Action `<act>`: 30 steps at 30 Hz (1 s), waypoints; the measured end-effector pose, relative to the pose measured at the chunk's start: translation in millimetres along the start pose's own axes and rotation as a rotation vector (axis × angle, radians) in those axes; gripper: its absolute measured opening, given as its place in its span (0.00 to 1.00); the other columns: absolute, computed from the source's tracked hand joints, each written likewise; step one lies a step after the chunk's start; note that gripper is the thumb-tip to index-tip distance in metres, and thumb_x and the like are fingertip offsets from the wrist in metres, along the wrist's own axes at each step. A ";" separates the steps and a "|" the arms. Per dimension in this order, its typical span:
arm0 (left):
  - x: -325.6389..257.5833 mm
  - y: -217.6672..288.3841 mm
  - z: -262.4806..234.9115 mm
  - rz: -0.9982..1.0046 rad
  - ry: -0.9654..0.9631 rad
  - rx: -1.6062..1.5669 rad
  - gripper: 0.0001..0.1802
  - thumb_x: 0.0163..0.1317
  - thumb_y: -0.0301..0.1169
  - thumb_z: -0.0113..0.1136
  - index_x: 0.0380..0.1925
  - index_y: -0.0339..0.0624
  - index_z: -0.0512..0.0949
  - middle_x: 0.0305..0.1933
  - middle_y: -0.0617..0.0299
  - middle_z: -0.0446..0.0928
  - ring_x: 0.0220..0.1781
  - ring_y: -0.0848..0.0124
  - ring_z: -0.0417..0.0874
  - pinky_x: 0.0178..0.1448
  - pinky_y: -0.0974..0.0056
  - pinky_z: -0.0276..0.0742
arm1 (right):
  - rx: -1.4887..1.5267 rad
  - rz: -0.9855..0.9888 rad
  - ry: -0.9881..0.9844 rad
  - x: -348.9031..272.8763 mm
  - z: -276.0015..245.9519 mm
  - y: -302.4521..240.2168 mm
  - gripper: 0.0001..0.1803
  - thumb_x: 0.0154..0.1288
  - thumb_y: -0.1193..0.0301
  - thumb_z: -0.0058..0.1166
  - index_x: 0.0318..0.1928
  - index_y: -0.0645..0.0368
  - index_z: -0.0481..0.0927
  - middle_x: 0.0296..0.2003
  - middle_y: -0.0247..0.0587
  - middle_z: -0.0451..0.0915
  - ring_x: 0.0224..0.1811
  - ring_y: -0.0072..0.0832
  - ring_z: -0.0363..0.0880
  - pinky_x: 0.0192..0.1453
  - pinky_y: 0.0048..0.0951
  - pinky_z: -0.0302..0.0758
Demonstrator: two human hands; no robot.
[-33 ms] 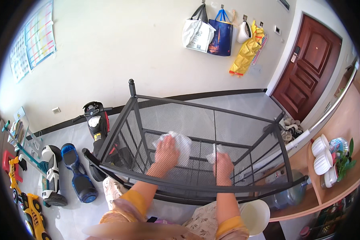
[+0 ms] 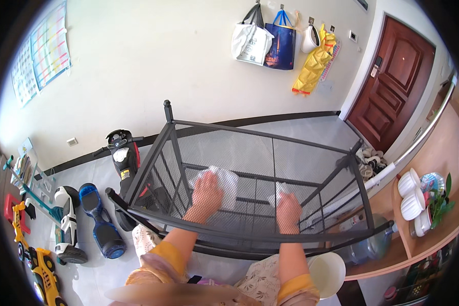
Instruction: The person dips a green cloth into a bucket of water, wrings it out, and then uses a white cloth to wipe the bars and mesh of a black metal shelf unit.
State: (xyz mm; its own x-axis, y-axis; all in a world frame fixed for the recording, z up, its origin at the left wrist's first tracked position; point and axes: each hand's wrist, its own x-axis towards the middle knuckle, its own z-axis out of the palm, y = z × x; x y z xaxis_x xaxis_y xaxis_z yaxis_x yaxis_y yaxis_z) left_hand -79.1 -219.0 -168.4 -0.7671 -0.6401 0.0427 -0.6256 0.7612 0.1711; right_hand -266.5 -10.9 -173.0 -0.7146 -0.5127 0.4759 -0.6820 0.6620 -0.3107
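A dark metal rack with a mesh top [image 2: 250,135] stands in front of me. My forearms pass under its front rail, and both hands show through the mesh. With fingers stretched forward, my left hand [image 2: 207,196] holds a crumpled white cloth [image 2: 228,189] under its palm. Closed around a smaller white cloth [image 2: 276,194], my right hand [image 2: 289,210] is to the right of it. The mesh blurs the fingertips and what lies beneath the cloths.
A ride-on toy motorbike [image 2: 122,158], a blue hoverboard [image 2: 101,222] and a yellow toy truck [image 2: 46,273] stand at left. A white bucket [image 2: 327,275], water jug [image 2: 370,247] and wooden shelf [image 2: 418,255] are at right. Bags [image 2: 280,46] hang on the wall.
My left hand and its cloth have shifted slightly left. My right hand has moved a little to the right with its cloth. The rack stays in place.
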 end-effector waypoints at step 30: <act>-172.2 -48.4 -39.2 0.030 0.095 -0.004 0.31 0.65 0.44 0.50 0.59 0.28 0.67 0.61 0.40 0.69 0.65 0.48 0.69 0.71 0.51 0.60 | -0.195 0.104 -0.011 -117.1 -126.3 51.5 0.10 0.51 0.79 0.55 0.36 0.58 0.83 0.33 0.43 0.79 0.37 0.42 0.80 0.41 0.42 0.75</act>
State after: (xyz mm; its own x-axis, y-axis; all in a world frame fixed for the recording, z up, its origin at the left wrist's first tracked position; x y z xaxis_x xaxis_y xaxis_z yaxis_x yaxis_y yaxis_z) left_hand 88.8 -149.7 -145.4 -0.7684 -0.6242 0.1414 -0.6017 0.7798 0.1726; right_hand -198.2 152.3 -140.8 -0.7821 -0.4410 0.4403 -0.5619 0.8046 -0.1920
